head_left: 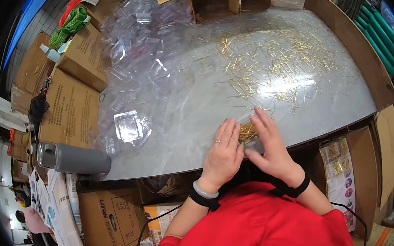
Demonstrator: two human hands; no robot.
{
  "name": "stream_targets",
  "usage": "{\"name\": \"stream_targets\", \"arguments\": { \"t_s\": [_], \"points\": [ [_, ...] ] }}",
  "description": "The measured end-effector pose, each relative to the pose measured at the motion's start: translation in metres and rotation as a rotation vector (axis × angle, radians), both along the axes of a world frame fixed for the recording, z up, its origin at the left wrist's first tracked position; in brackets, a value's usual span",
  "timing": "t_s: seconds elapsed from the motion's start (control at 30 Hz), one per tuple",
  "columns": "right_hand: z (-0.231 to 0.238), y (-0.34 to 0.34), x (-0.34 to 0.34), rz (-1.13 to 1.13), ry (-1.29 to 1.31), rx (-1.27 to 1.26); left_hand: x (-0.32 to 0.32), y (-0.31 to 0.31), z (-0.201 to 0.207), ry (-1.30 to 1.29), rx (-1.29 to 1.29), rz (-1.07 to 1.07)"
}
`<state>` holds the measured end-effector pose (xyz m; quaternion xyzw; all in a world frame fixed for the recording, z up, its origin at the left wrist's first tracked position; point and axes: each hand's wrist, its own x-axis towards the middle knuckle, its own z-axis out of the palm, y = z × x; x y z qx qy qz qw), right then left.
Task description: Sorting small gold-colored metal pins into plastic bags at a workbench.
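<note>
Head view: a person in red sleeves stands at a pale grey marbled worktable (198,137), both hands at its near edge.
Left hand (224,156): lies flat, palm down, fingers straight and close together, tips touching the table beside a small bundle of thin gold metal pins (247,131). A ring shows on one finger, a pale bangle and a black strap at the wrist.
Right hand (269,149): palm down, fingers extended and only slightly parted, resting against the right side of the bundle. Whether the thumb grips anything beneath cannot be told.
Bundle: sits between the two hands, at the table's near edge, hemmed in by fingers on both sides.
Loose pins: a wide scatter of gold metal pins (271,59) across the far right of the table.
Plastic: a heap of clear plastic trays (137,48) at far left, one square clear plastic tray (128,126) nearer.
Flask: a grey cylindrical metal flask (72,158) lying at the left corner.
Boxes: brown cardboard cartons (70,111) along the left edge.
</note>
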<state>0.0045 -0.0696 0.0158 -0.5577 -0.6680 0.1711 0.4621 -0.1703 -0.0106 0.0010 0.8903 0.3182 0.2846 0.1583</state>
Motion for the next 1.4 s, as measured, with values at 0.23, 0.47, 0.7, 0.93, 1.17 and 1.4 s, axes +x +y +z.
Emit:
{"name": "stream_targets", "arguments": {
  "t_s": [0.23, 0.47, 0.7, 0.93, 1.17, 1.4],
  "points": [
    [-0.005, 0.006, 0.018, 0.022, -0.557, -0.077, 0.004, 0.002, 0.010, 0.138, 0.139, -0.089],
    [-0.008, 0.008, 0.026, 0.083, -0.584, -0.038, 0.007, 0.001, 0.008, 0.201, 0.055, -0.081],
    [-0.015, 0.007, 0.018, 0.043, -0.557, -0.015, -0.003, 0.000, 0.000, 0.171, 0.139, -0.062],
    [-0.009, 0.009, 0.018, 0.042, -0.441, 0.012, 0.001, 0.002, 0.003, 0.179, 0.152, -0.078],
    [-0.019, 0.008, 0.018, 0.055, -0.503, 0.018, -0.005, 0.002, 0.001, -0.024, 0.064, -0.098],
    [-0.003, -0.006, 0.009, -0.075, -0.520, 0.032, -0.011, 0.005, -0.009, -0.115, -0.055, -0.007]
  ]
}}
